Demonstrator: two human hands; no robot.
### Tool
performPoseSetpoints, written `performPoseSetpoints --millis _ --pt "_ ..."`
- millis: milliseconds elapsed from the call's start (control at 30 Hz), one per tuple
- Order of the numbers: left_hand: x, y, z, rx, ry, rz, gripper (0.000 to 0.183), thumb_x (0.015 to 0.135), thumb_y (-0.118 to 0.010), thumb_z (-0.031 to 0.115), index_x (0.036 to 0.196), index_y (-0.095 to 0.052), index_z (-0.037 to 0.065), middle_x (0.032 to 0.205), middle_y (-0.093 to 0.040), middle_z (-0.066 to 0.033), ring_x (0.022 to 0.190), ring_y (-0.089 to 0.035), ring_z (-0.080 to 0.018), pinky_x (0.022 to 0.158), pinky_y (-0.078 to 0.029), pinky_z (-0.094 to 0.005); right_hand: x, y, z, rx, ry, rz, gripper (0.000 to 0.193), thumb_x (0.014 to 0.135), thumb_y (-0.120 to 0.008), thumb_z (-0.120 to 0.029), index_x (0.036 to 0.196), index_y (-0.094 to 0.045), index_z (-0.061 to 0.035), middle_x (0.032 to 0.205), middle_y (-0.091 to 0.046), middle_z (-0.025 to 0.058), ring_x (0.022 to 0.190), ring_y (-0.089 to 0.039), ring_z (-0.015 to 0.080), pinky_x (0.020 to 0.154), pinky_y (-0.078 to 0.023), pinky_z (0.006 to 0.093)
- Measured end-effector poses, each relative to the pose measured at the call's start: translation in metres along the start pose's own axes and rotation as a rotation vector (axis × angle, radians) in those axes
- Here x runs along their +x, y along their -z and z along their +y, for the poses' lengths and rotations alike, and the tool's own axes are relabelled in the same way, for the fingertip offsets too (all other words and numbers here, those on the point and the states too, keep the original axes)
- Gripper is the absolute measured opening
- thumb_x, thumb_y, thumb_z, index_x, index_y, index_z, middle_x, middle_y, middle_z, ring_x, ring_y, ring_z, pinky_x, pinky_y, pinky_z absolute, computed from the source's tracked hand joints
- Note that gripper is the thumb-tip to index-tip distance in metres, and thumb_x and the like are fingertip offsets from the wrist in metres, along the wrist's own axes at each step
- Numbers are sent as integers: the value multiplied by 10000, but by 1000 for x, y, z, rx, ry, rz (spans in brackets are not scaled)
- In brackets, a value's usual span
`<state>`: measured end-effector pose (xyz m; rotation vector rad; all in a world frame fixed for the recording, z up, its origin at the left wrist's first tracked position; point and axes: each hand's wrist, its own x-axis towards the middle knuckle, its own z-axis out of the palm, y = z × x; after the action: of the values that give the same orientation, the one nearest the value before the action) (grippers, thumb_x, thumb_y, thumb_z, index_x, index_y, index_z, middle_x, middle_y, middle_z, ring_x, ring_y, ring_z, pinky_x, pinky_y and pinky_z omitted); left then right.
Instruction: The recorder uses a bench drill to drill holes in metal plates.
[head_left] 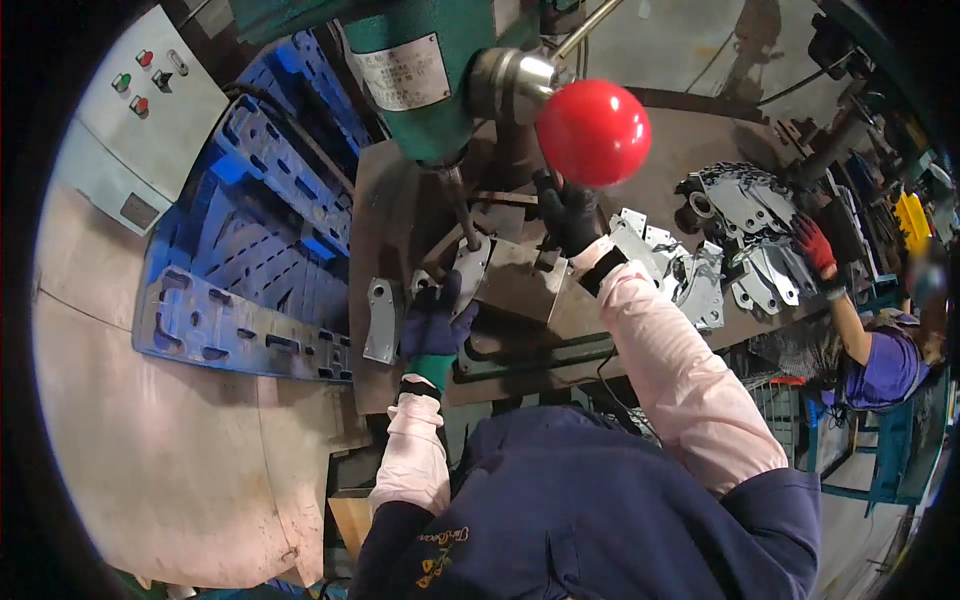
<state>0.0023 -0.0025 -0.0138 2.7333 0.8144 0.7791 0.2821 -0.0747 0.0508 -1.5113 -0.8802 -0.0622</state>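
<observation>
Left hand point(432, 322) holds a likely unfinished plate point(472, 277) under the drill bit point(458, 204); right hand point(570, 218), grip unclear. Three-o'clock plates point(704, 296) may remain.

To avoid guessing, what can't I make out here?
Head view:
- Part of the table: hidden by the red ball.
- Part of the metal plate: hidden by the left hand.
- Green machine top: cut off by upper edge.
- Drill tip: too small.
- Co-worker's head: blurred.
</observation>
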Motion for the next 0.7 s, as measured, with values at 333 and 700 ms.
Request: performPoseSetpoints --millis 333,700 --pt "-2 0 -4 67 9 -27 663 772 -722 429 1369 -479 276 1158 -582 -232 1048 -576 -433 825 -516 -481 5 14 2 8 -141 -202 229 840 -658 -262 912 -644 -46 707 -641 178 538 -597 367 508 -446 429" --pt "2 10 8 224 84 -205 711 826 -577 596 1446 -358 326 1292 -515 -229 1077 -570 -431 855 -504 -516 134 44 5 -610 393 -66 214 816 -638 -271 934 -657 -93 803 -645 188 729 -625 411 619 -497 498"
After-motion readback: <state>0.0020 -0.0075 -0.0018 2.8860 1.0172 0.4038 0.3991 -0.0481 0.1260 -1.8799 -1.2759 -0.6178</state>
